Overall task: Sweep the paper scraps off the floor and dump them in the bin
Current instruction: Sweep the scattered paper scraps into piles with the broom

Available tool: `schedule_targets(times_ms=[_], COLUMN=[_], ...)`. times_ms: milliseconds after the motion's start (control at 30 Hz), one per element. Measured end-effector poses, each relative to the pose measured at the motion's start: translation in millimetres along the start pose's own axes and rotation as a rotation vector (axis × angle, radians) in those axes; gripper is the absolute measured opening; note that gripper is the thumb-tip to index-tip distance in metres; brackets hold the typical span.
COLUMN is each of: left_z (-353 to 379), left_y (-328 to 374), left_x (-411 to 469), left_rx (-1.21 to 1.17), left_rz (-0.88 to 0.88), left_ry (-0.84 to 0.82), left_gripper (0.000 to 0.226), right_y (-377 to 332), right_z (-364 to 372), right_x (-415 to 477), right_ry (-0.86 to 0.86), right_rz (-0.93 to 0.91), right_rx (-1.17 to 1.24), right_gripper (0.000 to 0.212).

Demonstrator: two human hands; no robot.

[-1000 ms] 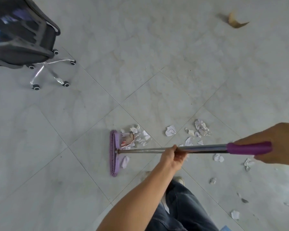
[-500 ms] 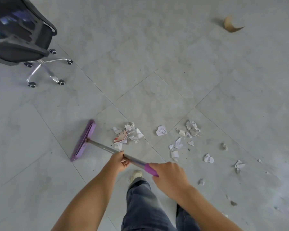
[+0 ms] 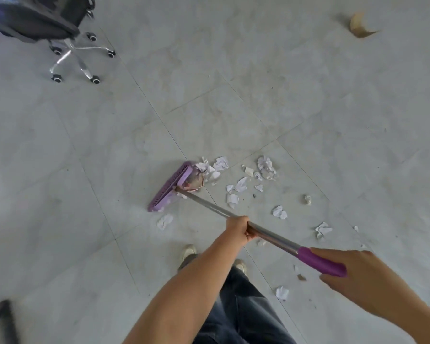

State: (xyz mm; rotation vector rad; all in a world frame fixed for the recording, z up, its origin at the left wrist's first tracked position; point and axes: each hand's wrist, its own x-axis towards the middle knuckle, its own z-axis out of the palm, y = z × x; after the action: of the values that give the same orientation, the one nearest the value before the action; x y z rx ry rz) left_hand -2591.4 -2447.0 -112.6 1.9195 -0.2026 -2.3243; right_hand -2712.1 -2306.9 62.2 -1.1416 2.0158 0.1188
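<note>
Down on the pale tiled floor [image 3: 233, 70], broom [image 3: 209, 207] held in both hands. Left hand [image 3: 238, 228] wrapped around the bare metal shaft about midway along, fingers curled underneath. Right hand [image 3: 353, 274] closed over the top end of the purple grip [image 3: 320, 263], thumb side up, fingertips loose beneath — hands well apart along the handle. Shaft slanted from lower right up toward the purple broom head [image 3: 170, 186], head lying flat on the tile and angled diagonally.

Touching the right face of the head: a bunch of crumpled paper scraps [image 3: 212, 170], one of them printed with reddish-brown colour. More white scraps scattered to the right of the head, some near the shaft, some farther out toward the right — a loose spread rather than a tidy pile. One scrap [image 3: 164, 221] lying just below the lower end of the head, on the near side. Another scrap [image 3: 282, 292] alone close to the dark trouser leg [image 3: 238, 306], plus tiny crumbs around it.

Two light shoes [image 3: 188, 253] planted on the tile under the left forearm.

Upper left: black office chair [image 3: 35, 23] on a chrome star base with castors, well apart from the scraps. Upper right: curled brown leaf-like piece [image 3: 359, 27], blurred, far from everything else. Lower left corner: a dark rounded bar [image 3: 0, 319], too blurred to identify.
</note>
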Motion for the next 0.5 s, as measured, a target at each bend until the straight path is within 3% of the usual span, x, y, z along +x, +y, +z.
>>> schedule_targets(times_ms=[133, 367, 500], left_z=[-20, -142, -204], left_y=[-22, -43, -74], left_x=[-20, -33, -36], left_rx=[-0.125, -0.458, -0.563], left_rz=[0.076, 0.131, 0.092], left_ry=[0.079, 0.329, 0.425], left_gripper=[0.014, 0.030, 0.026], right_y=[1, -72, -114], right_z=[0, 53, 88], right_x=[-13, 9, 15], right_ry=[-0.028, -0.153, -0.261], right_rz=[-0.096, -0.517, -0.676], right_rx=[-0.055, -0.315, -0.422], right_gripper=[0.042, 0.035, 0.024])
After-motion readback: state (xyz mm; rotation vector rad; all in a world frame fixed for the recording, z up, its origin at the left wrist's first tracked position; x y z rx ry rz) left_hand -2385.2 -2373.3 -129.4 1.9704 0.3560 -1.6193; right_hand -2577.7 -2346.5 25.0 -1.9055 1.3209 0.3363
